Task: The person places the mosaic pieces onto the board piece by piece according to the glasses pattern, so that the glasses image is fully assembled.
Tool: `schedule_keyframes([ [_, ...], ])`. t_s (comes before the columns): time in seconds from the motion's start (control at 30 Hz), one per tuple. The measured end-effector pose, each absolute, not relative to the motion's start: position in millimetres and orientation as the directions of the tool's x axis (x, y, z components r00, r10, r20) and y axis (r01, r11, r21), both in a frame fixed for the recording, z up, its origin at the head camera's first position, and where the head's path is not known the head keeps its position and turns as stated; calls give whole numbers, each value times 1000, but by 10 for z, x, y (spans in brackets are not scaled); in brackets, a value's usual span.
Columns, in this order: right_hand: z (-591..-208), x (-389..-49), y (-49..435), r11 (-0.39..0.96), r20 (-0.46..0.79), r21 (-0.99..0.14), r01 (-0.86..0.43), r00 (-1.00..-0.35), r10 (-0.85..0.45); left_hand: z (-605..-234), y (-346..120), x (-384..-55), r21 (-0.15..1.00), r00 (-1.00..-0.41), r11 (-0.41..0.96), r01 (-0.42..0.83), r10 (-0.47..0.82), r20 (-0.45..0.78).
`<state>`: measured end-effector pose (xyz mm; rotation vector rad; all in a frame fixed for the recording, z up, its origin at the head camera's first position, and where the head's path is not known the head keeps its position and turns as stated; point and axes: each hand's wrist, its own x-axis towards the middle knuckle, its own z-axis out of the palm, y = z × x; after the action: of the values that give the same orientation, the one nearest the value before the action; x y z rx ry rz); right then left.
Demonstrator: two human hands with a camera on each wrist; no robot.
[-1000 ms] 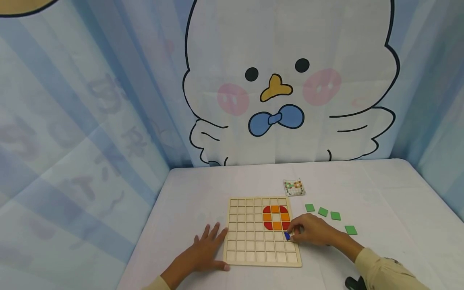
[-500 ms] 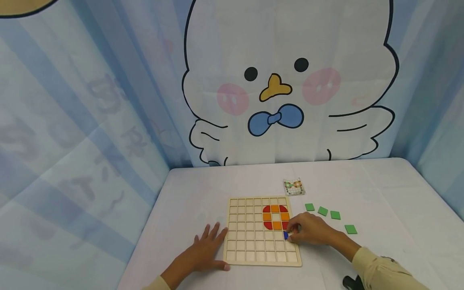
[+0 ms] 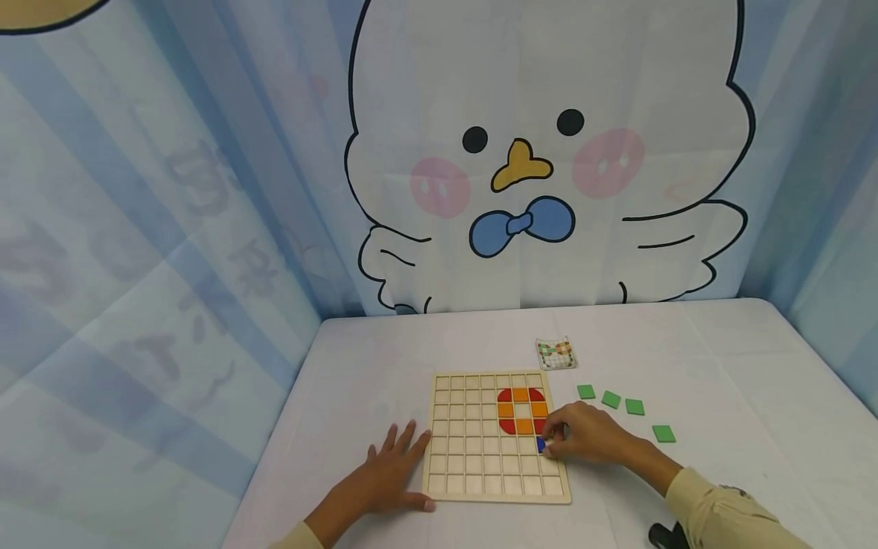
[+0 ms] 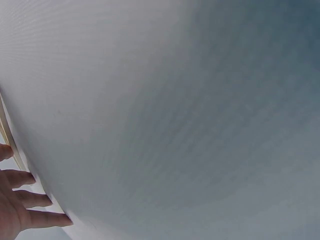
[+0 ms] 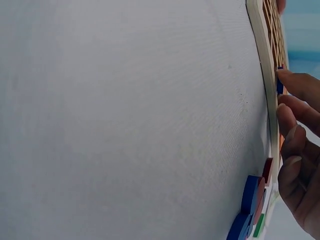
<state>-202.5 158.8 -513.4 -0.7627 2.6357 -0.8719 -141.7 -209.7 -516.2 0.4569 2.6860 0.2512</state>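
Note:
A wooden grid board (image 3: 473, 463) lies on the table, with red corner pieces (image 3: 506, 427) and orange squares (image 3: 520, 395) forming a ring in its upper right part. Just below that ring, in the right-hand column, my right hand (image 3: 586, 433) pinches a small blue piece (image 3: 540, 444) between thumb and index finger. The right wrist view shows the same blue piece (image 5: 280, 82) at the fingertips, close over the grid. My left hand (image 3: 389, 476) is spread at the board's left edge, its fingertips and thumb at the frame. Its fingers (image 4: 37, 200) are straight in the left wrist view.
Several green square tiles (image 3: 634, 407) lie right of the board. Behind it is a small pattern card (image 3: 556, 354). In the right wrist view, blue pieces (image 5: 250, 195) and red pieces (image 5: 268, 171) lie beside the board. A black object (image 3: 665, 535) shows near my right sleeve.
My right hand has shifted very slightly left, and the blue piece has turned from a slant to sit squarer to the cell. My left hand has stayed still.

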Motion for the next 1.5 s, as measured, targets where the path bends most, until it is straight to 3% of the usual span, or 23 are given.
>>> schedule_keyframes([
  [0.33,-5120,-2068,1757,611,-71,-696,-378,-810,-582,-5160,-2089,-1422,232,-865,933,277,347,-364],
  [0.63,-5118,-2080,2079,573,-93,-784,-239,-867,-489,-5144,-2089,-1414,237,-865,931,277,349,-361],
  [1.0,-5217,-2045,2289,704,-85,-684,-189,-938,-335,-5131,-2071,-1414,218,-870,937,274,338,-360],
  [1.27,-5240,-2095,2199,790,-21,-557,-256,-947,-321,-5145,-2081,-1424,213,-869,938,275,337,-362],
  [1.5,-5229,-2085,2148,810,-33,-532,-246,-950,-310,-5156,-2089,-1422,212,-868,937,279,340,-361],
])
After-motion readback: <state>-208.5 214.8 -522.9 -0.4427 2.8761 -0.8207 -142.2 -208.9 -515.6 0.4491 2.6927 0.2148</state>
